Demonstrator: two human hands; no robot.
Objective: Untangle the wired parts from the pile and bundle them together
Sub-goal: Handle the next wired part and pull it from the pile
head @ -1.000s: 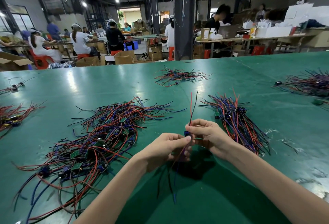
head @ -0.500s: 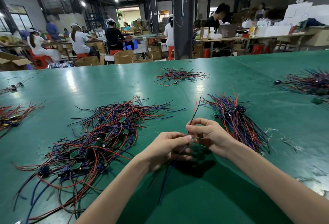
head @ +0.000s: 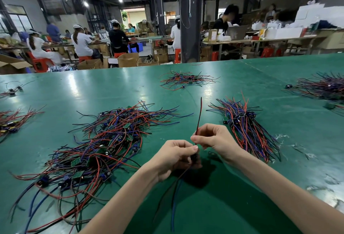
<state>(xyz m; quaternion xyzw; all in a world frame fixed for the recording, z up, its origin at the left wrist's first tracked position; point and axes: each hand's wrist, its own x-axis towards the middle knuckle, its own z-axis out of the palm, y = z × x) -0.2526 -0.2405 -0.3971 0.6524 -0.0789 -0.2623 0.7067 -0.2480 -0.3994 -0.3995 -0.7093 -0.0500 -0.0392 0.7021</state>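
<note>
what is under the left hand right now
Loose black and blue wires dangle from the left hand above the shiny green table. The small dark wired part they join is mostly covered by its fingers.

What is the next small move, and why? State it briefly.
Probably carry the wired part rightward and lay it on the aligned bundle. It appears clear of the tangled pile: the right hand pinches its red and black wires upright, the left hand grips the lower end, and the other wires hang loose below.
</note>
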